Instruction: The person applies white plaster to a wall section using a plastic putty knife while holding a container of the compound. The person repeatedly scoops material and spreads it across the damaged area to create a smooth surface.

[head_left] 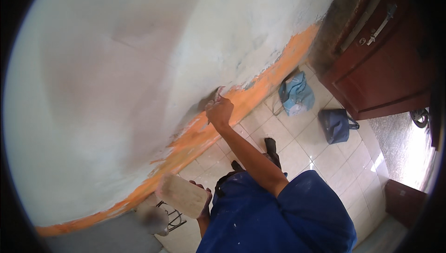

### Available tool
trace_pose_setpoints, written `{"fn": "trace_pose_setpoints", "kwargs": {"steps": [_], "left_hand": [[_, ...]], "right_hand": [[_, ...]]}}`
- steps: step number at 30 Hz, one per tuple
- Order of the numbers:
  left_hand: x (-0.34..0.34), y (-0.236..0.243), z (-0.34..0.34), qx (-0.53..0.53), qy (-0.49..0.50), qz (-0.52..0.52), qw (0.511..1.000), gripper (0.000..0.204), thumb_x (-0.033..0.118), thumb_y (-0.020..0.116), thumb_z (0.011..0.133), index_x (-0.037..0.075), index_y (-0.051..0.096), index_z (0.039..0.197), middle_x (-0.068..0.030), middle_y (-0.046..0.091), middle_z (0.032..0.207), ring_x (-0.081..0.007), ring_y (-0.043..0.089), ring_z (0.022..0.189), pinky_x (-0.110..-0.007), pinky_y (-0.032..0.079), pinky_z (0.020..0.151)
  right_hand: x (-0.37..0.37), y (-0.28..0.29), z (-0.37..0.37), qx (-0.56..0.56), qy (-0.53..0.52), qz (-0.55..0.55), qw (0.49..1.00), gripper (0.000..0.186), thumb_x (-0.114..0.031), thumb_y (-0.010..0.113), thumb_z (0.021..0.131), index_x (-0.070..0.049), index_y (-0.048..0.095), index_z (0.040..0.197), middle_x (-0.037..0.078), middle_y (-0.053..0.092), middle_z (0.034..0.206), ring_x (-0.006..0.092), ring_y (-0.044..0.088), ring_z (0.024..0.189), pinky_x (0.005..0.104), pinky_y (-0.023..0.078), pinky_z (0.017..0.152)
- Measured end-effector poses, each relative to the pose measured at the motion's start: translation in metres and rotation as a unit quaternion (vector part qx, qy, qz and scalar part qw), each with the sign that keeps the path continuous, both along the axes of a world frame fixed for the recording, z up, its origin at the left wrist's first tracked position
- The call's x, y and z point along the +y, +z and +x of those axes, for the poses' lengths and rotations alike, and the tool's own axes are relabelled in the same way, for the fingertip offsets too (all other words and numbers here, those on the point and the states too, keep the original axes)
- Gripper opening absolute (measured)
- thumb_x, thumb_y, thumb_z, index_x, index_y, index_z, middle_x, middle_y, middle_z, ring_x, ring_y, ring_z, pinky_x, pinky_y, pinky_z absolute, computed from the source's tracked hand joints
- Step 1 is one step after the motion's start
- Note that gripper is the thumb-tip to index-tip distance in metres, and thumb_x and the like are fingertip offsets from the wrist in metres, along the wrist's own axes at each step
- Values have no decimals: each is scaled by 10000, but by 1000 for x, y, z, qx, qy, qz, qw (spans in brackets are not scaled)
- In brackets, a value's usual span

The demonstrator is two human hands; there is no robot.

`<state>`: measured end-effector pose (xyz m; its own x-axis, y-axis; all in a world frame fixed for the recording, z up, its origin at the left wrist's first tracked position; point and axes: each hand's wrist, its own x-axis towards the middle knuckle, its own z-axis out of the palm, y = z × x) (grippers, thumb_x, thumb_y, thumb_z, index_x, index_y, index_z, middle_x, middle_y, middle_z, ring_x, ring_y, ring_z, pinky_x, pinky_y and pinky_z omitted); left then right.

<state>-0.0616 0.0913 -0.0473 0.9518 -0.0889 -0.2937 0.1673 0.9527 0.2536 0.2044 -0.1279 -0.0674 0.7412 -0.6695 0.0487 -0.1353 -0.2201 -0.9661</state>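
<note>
My right hand (219, 110) is up against the wall (139, 43), at the ragged edge between its whitish coating and an orange painted strip (253, 92). Its fingers are closed and one reaches forward along the wall. Whatever they grip is hidden by the hand and its shadow. Lower down, my left hand (205, 199) holds a beige rectangular tray (183, 196) with rounded corners by its right side, in front of my blue shirt. The tray's face looks smeared with a pale film.
A light blue bag (296, 93) and a dark blue bag (335, 125) rest on the tiled floor (297, 148). A dark red door (385, 62) stands at the right, beside a bright doorway. At lower left are a blurred round object (154, 219) and a black metal frame (174, 218).
</note>
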Motion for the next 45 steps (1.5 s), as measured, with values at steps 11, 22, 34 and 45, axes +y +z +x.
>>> {"fn": "trace_pose_setpoints", "kwargs": {"steps": [11, 22, 34, 45], "left_hand": [[-31, 27, 21, -53, -40, 27, 997, 638, 538, 525, 830, 138, 389, 1308, -64, 449, 1268, -232, 418, 1182, -544, 280, 960], [-3, -5, -12, -46, -13, 51, 998, 669, 526, 503, 842, 113, 344, 1343, -70, 442, 1279, -229, 411, 1194, -549, 279, 961], [-19, 14, 9, 20, -22, -31, 999, 663, 602, 465, 824, 172, 397, 1325, -69, 428, 1339, -244, 402, 1174, -581, 237, 956], [8, -12, -20, 29, 51, 46, 997, 576, 557, 446, 852, 159, 410, 1267, -56, 429, 1292, -214, 424, 1099, -566, 266, 901]], "right_hand": [[7, 9, -73, -223, 2, 503, 835, 157, 3, 616, 795, 68, 633, 937, 68, 616, 660, 112, 594, 651, 275, 478, 553], [-43, -4, 13, 34, -149, 181, 971, 296, -159, 658, 638, 60, 636, 836, 166, 620, 640, 286, 625, 575, 367, 506, 577], [19, 56, -72, -187, 0, 455, 871, 175, -134, 655, 763, 23, 588, 800, 100, 566, 583, 179, 560, 536, 318, 460, 529], [-31, -12, 19, 57, -70, 55, 994, 146, -114, 575, 692, 28, 554, 663, 191, 573, 557, 353, 599, 544, 405, 489, 541]]}}
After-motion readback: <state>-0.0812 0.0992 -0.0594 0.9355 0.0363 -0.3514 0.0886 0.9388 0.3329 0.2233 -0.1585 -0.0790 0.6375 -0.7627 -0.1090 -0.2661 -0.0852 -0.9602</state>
